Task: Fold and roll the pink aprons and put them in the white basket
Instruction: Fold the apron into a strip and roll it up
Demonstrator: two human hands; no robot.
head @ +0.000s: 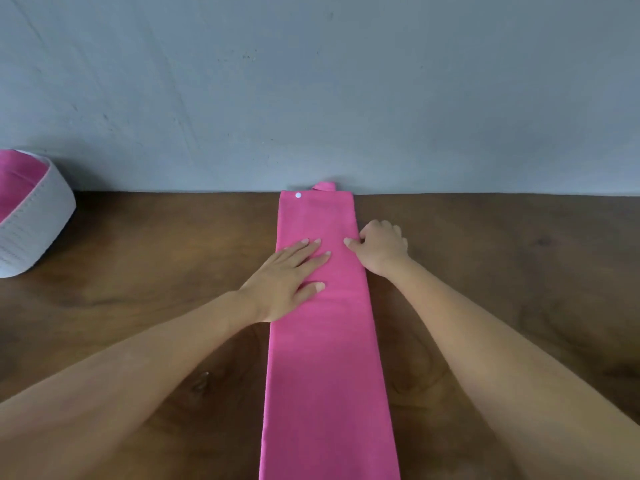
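Lying folded into a long, narrow strip, the pink fabric apron (329, 358) is stretched along the brown wooden tabletop (502, 254) from the near edge to the grey wall (346, 81), where a white snap button (298, 195) and a small pink strap loop (325, 186) are seen at its far end. The left hand (285, 277) is laid flat on the strip, fingers straight and pressed onto the cloth. The right hand (381, 245) is held at the strip's right edge, thumb on top and fingers curled against the fold, so the edge appears to be pinched; whether the fingers reach under the cloth cannot be told. The white woven rope basket (38, 220) is set well apart at the far left, with pink showing inside it. The folding is judged done and the rolling not yet begun. The layers could be slid out of line if the edge is tugged while the flat palm is lifted, and a crooked start would be carried through the whole roll. The loop could be left sticking out if not tucked in, and a slack roll could spring open when carried to the basket.
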